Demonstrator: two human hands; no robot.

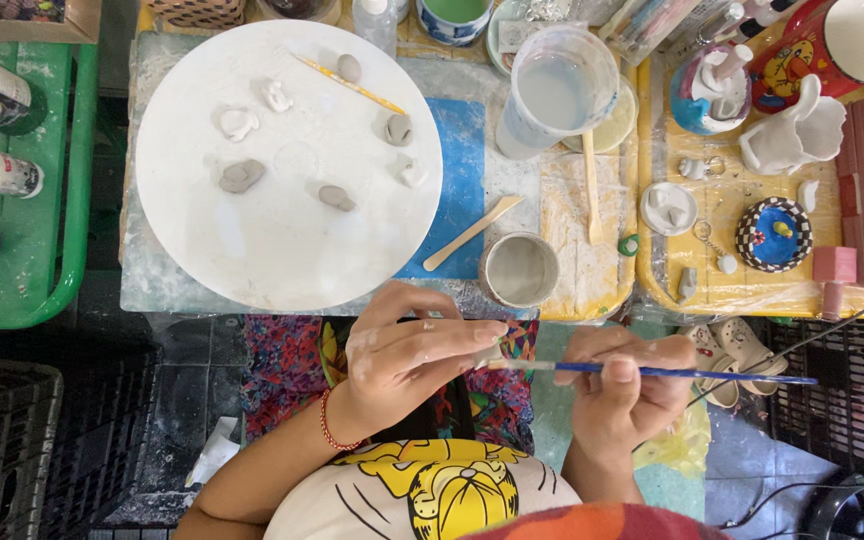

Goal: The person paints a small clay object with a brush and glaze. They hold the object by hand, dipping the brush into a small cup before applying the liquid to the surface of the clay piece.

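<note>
Low in the frame, the left hand (407, 350) is clenched around a small pale clay piece (489, 352). The right hand (627, 385) grasps a blue-handled brush (672, 372), its tip touching the piece. Above them, the table (472, 170) carries a round white board (287, 165) and a grey cup (519, 270).

Pottery craft workshop: round white board (287, 160) with clay bits (241, 176), slip cup (519, 269), wooden tools (471, 233), painted ceramics (772, 234).

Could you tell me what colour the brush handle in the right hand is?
Blue brush handle, seen best in the head view.
</note>
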